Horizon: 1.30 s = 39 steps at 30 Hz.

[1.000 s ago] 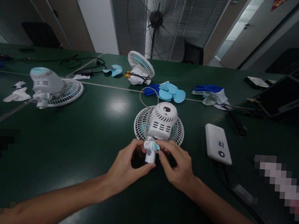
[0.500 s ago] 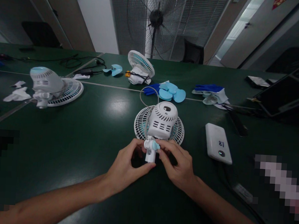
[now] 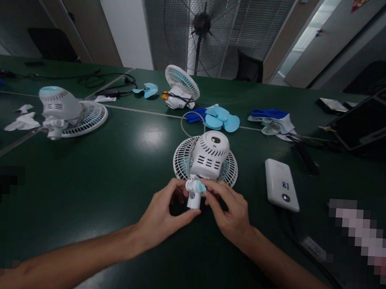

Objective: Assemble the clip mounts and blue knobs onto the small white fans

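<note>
1. The left hand holds the white clamp, its thumb at the clamp's lower end and its fingers curled at the clamp's left side, partly hidden behind it.
2. The right hand has its thumb and forefinger closed narrowly on the light blue knob, at the clamp's upper right. Its other fingers are bent, and how far they are curled I cannot tell.
3. The clamp stands roughly upright between the two hands, its open hollow showing between the fingertips.
4. Just beyond the fingers lies the fan, grille down on the green table, its vented white housing on top. The clamp is at the housing's near side.
5. A thin grey cord loops beyond the fingers, along the left side of the housing.
6. Farther past the fingertips, light blue blades lie beside a blue glove.
7. To the right of the right fingers, well apart, is a white box marked 18; beyond it are more gloves.
8. Well left of the left fingers rests a second fan, with crumpled scraps beside it.
9. Far ahead of the fingers are a third fan, its grille tilted, and smaller blue blades to its left.
</note>
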Motion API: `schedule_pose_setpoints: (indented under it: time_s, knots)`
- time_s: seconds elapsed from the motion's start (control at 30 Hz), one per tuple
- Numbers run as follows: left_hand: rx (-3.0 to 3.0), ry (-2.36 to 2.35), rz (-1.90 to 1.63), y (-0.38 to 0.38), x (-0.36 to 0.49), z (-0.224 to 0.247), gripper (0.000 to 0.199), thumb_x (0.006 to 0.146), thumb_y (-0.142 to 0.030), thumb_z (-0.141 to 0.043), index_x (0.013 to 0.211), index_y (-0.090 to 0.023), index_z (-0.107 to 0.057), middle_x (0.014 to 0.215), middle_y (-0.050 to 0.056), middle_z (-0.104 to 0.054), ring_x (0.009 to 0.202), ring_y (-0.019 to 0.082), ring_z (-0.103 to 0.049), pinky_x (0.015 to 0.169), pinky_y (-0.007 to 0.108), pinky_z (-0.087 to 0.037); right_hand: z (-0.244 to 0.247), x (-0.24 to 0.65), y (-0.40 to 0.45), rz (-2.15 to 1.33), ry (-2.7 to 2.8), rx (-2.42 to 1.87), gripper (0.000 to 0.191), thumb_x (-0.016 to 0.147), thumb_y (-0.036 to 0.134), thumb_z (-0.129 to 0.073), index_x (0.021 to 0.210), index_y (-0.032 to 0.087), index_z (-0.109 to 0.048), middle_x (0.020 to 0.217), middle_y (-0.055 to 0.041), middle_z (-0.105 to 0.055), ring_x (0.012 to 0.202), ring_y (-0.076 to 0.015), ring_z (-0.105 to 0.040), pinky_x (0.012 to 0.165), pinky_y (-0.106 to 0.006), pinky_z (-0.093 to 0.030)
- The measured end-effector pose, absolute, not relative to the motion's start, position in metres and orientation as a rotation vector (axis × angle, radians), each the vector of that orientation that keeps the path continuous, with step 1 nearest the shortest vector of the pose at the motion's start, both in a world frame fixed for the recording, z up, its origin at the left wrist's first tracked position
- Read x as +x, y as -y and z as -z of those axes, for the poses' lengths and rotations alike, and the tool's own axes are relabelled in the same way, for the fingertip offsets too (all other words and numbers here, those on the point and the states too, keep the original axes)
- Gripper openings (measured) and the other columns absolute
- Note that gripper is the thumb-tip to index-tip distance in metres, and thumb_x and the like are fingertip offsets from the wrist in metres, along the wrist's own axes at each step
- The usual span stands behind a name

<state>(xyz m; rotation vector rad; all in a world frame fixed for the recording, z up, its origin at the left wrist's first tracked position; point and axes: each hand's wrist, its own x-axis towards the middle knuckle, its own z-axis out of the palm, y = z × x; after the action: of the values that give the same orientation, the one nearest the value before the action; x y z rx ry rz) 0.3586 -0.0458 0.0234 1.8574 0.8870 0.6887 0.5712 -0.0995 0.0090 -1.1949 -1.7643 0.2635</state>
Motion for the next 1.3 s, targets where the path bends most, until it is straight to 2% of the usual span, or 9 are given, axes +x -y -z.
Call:
schedule_pose_setpoints:
  time_s: [0.2, 0.4, 0.5, 0.57, 0.67, 0.73, 0.83, 0.9, 1.3]
  knots:
    - [1.843, -0.873, -0.689, 0.0455, 0.3578, -0.0229, 0.039, 0.088, -0.033, -0.08, 0.118, -0.023, -0.056, 0.099, -0.001, -0.064, 0.084, 0.016, -0.06, 0.075, 0.028, -0.047, -0.0111, 0.57, 0.0981, -0.26, 1.732, -1.235, 0.027, 0.101, 0.017, -0.061, 0.128, 0.023, -0.063, 0.1, -0.0027, -0.073, 0.084, -0.0158, -0.071, 0.074, -0.03, -0.058]
    - [1.853, -0.873, -0.658, 0.0461, 0.3571, -0.0246, 0.039, 0.088, -0.037, -0.08, 0.117, -0.023, -0.058, 0.1, 0.001, -0.066, 0.085, 0.017, -0.061, 0.075, 0.029, -0.048, -0.0148, 0.5701, 0.0976, -0.287, 1.658, -1.285, 0.003, 0.099, 0.024, -0.066, 0.1, 0.021, -0.066, 0.084, 0.0012, -0.07, 0.07, -0.0126, -0.068, 0.065, -0.025, -0.053]
    - [1.858, -0.874, -0.646, 0.0463, 0.3573, -0.0258, 0.04, 0.087, -0.037, -0.081, 0.117, -0.023, -0.058, 0.1, 0.001, -0.066, 0.086, 0.017, -0.061, 0.076, 0.029, -0.049, -0.0162, 0.57, 0.0965, -0.227, 1.699, -1.306, 0.015, 0.101, 0.023, -0.062, 0.086, 0.02, -0.063, 0.07, 0.0034, -0.063, 0.06, -0.0114, -0.063, 0.06, -0.025, -0.048]
    - [1.863, -0.873, -0.644, 0.0463, 0.3575, -0.0263, 0.041, 0.087, -0.037, -0.081, 0.117, -0.023, -0.058, 0.1, 0.001, -0.065, 0.086, 0.017, -0.061, 0.076, 0.029, -0.049, -0.017, 0.5695, 0.0959, -0.198, 1.73, -1.305, 0.018, 0.101, 0.023, -0.061, 0.083, 0.02, -0.062, 0.067, 0.0038, -0.061, 0.058, -0.0115, -0.061, 0.058, -0.026, -0.047]
    - [1.863, -0.876, -0.642, 0.0464, 0.3577, -0.0269, 0.04, 0.087, -0.036, -0.081, 0.117, -0.023, -0.058, 0.101, 0.001, -0.065, 0.085, 0.017, -0.061, 0.076, 0.029, -0.049, -0.0178, 0.5685, 0.0965, -0.193, 1.73, -1.287, 0.015, 0.1, 0.021, -0.061, 0.085, 0.02, -0.062, 0.069, 0.0035, -0.062, 0.059, -0.0117, -0.062, 0.058, -0.026, -0.048]
    - [1.857, -0.882, -0.642, 0.0467, 0.3577, -0.0271, 0.039, 0.087, -0.036, -0.08, 0.117, -0.023, -0.058, 0.1, 0.001, -0.065, 0.085, 0.017, -0.061, 0.076, 0.03, -0.049, -0.0176, 0.5682, 0.0979, -0.225, 1.685, -1.257, 0.003, 0.098, 0.019, -0.062, 0.096, 0.021, -0.064, 0.076, 0.0022, -0.066, 0.062, -0.0122, -0.065, 0.06, -0.025, -0.052]
    - [1.854, -0.884, -0.653, 0.0471, 0.3575, -0.0267, 0.038, 0.088, -0.036, -0.079, 0.116, -0.023, -0.058, 0.099, 0.0, -0.065, 0.084, 0.017, -0.06, 0.075, 0.029, -0.048, -0.0162, 0.5689, 0.1003, -0.282, 1.662, -1.205, 0.027, 0.095, 0.014, -0.062, 0.121, 0.021, -0.062, 0.088, -0.0007, -0.07, 0.07, -0.0142, -0.069, 0.066, -0.028, -0.058]
    - [1.85, -0.879, -0.665, 0.0473, 0.3573, -0.0261, 0.038, 0.088, -0.036, -0.079, 0.116, -0.023, -0.058, 0.098, 0.0, -0.065, 0.084, 0.016, -0.06, 0.074, 0.029, -0.048, -0.0149, 0.5698, 0.101, -0.278, 1.72, -1.181, 0.036, 0.094, 0.012, -0.061, 0.129, 0.022, -0.06, 0.093, -0.0024, -0.072, 0.075, -0.0158, -0.07, 0.07, -0.031, -0.06]
    - [1.844, -0.878, -0.682, 0.0471, 0.359, -0.0261, 0.035, 0.087, -0.032, -0.08, 0.114, -0.022, -0.058, 0.098, 0.0, -0.065, 0.083, 0.015, -0.06, 0.074, 0.028, -0.048, -0.0109, 0.5697, 0.0993, -0.248, 1.736, -1.19, 0.035, 0.096, 0.013, -0.062, 0.129, 0.023, -0.062, 0.095, -0.0029, -0.074, 0.077, -0.016, -0.071, 0.071, -0.032, -0.061]
